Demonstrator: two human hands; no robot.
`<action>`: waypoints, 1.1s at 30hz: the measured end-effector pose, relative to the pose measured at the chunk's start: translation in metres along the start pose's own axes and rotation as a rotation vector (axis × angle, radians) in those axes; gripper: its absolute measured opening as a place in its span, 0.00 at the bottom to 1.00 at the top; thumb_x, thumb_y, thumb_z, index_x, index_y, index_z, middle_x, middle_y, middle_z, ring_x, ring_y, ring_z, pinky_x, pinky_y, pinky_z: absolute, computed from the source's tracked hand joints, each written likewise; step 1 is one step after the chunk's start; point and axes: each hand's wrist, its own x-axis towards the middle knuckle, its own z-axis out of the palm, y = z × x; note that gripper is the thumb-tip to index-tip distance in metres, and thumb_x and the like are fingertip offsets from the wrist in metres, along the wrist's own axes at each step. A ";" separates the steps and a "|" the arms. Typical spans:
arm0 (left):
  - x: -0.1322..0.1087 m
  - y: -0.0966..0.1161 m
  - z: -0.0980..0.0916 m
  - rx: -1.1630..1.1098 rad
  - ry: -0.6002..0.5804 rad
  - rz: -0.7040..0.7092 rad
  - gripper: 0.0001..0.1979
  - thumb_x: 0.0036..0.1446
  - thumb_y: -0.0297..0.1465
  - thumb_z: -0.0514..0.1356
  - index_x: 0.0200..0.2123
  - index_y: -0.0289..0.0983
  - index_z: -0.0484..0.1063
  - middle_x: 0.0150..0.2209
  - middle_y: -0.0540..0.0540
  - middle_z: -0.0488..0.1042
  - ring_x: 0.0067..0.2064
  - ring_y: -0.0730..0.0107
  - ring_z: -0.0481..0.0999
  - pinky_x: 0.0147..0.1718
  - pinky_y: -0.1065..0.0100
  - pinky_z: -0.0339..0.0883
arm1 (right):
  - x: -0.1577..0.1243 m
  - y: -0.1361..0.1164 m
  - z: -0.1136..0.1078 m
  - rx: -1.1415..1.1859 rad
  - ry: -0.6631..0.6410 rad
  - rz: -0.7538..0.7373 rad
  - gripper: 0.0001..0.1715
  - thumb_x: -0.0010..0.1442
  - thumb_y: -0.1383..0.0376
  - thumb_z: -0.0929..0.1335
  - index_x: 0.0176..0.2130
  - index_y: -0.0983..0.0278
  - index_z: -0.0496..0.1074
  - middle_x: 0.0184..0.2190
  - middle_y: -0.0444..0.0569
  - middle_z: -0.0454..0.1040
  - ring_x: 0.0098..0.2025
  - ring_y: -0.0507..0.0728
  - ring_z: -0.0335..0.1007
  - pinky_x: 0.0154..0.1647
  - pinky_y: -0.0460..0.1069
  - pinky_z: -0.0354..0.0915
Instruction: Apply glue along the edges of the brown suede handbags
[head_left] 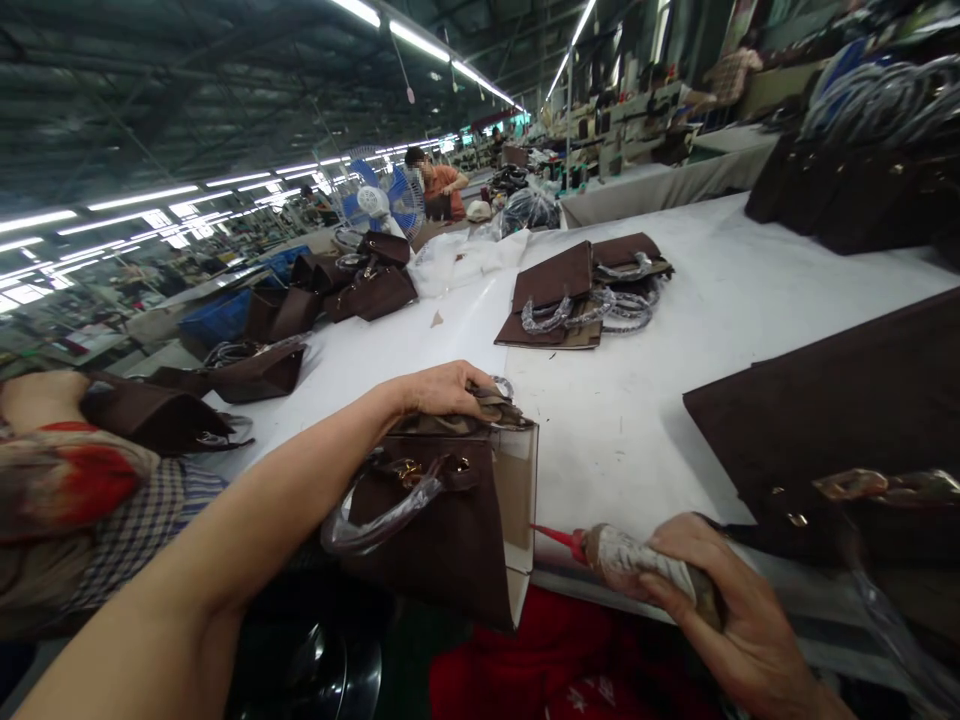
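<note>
My left hand [444,388] grips the top edge of a dark brown handbag [439,530] that stands at the near edge of the white table [660,400]. The bag's handle is wrapped in clear plastic, and its open side panel shows a pale lining. My right hand [731,610] is closed round a glue bottle [637,560] with a red nozzle. The nozzle tip points at the bag's side edge and nearly touches it.
A large brown bag [840,410] lies flat at the right. Flat brown bags with wrapped handles [577,295] are stacked mid-table, and more bags [360,285] stand at the left. A blue fan [382,200] and a seated person [442,180] are at the far end. A person's patterned sleeve [82,500] shows at the left.
</note>
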 end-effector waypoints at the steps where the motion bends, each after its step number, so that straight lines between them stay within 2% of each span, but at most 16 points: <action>1: -0.006 0.008 -0.002 0.026 0.006 0.004 0.15 0.46 0.39 0.70 0.36 0.36 0.82 0.28 0.52 0.77 0.27 0.76 0.69 0.27 0.74 0.62 | 0.001 0.001 -0.001 0.000 0.014 -0.002 0.07 0.66 0.68 0.69 0.45 0.58 0.71 0.34 0.47 0.74 0.35 0.57 0.74 0.34 0.48 0.71; 5: -0.021 0.035 -0.008 0.105 0.035 0.033 0.14 0.48 0.39 0.69 0.36 0.36 0.82 0.28 0.50 0.76 0.27 0.75 0.70 0.27 0.73 0.63 | 0.004 0.005 -0.004 -0.022 0.055 0.005 0.07 0.66 0.68 0.70 0.44 0.58 0.71 0.34 0.47 0.73 0.36 0.56 0.73 0.36 0.48 0.71; 10: -0.015 0.049 -0.008 0.183 0.090 0.117 0.13 0.50 0.39 0.68 0.36 0.36 0.82 0.29 0.51 0.77 0.30 0.73 0.72 0.30 0.72 0.64 | 0.011 0.009 -0.005 -0.091 0.084 -0.009 0.06 0.66 0.66 0.69 0.45 0.58 0.70 0.35 0.47 0.74 0.36 0.57 0.74 0.36 0.48 0.71; 13: -0.004 0.043 0.004 0.269 0.170 0.192 0.10 0.52 0.35 0.67 0.36 0.36 0.82 0.31 0.50 0.79 0.33 0.70 0.75 0.34 0.72 0.65 | 0.015 0.011 -0.003 -0.131 0.125 0.003 0.03 0.67 0.64 0.69 0.43 0.57 0.70 0.34 0.47 0.74 0.35 0.57 0.74 0.34 0.48 0.71; 16: 0.003 0.029 0.023 0.396 0.386 0.203 0.11 0.53 0.29 0.65 0.40 0.39 0.83 0.37 0.49 0.82 0.41 0.64 0.78 0.41 0.68 0.67 | 0.016 0.014 0.000 -0.154 0.147 0.029 0.02 0.67 0.63 0.69 0.42 0.58 0.71 0.33 0.47 0.73 0.33 0.57 0.73 0.32 0.49 0.71; 18: 0.002 0.020 0.034 0.411 0.472 0.162 0.13 0.55 0.27 0.64 0.43 0.42 0.83 0.42 0.48 0.83 0.44 0.62 0.79 0.44 0.65 0.68 | 0.015 0.018 0.001 -0.152 0.148 0.046 0.02 0.67 0.63 0.69 0.41 0.58 0.71 0.32 0.47 0.73 0.32 0.56 0.72 0.32 0.49 0.70; 22: -0.007 0.014 0.047 0.376 0.466 0.123 0.13 0.55 0.29 0.65 0.44 0.43 0.83 0.43 0.48 0.83 0.45 0.62 0.80 0.44 0.64 0.69 | 0.017 0.030 0.009 -0.127 0.135 0.101 0.04 0.67 0.61 0.70 0.40 0.59 0.71 0.31 0.46 0.72 0.32 0.56 0.71 0.33 0.50 0.69; 27: -0.019 0.011 0.054 0.386 0.463 0.124 0.11 0.56 0.32 0.66 0.43 0.44 0.83 0.42 0.49 0.83 0.43 0.62 0.80 0.42 0.65 0.69 | 0.025 0.044 0.022 -0.122 0.118 0.272 0.13 0.66 0.54 0.68 0.35 0.59 0.71 0.28 0.45 0.71 0.30 0.56 0.69 0.31 0.51 0.67; 30: -0.022 0.005 0.057 0.371 0.481 0.154 0.11 0.56 0.33 0.67 0.43 0.45 0.83 0.42 0.50 0.83 0.43 0.63 0.80 0.41 0.66 0.68 | 0.028 0.048 0.022 -0.125 0.073 0.358 0.14 0.65 0.52 0.69 0.34 0.59 0.70 0.24 0.41 0.69 0.25 0.54 0.66 0.26 0.48 0.64; 33: -0.024 0.000 0.059 0.363 0.497 0.191 0.10 0.56 0.33 0.67 0.43 0.46 0.83 0.42 0.51 0.83 0.42 0.64 0.80 0.41 0.66 0.68 | 0.029 0.051 0.019 -0.125 0.060 0.417 0.16 0.64 0.50 0.69 0.35 0.59 0.71 0.26 0.42 0.71 0.27 0.54 0.67 0.28 0.48 0.64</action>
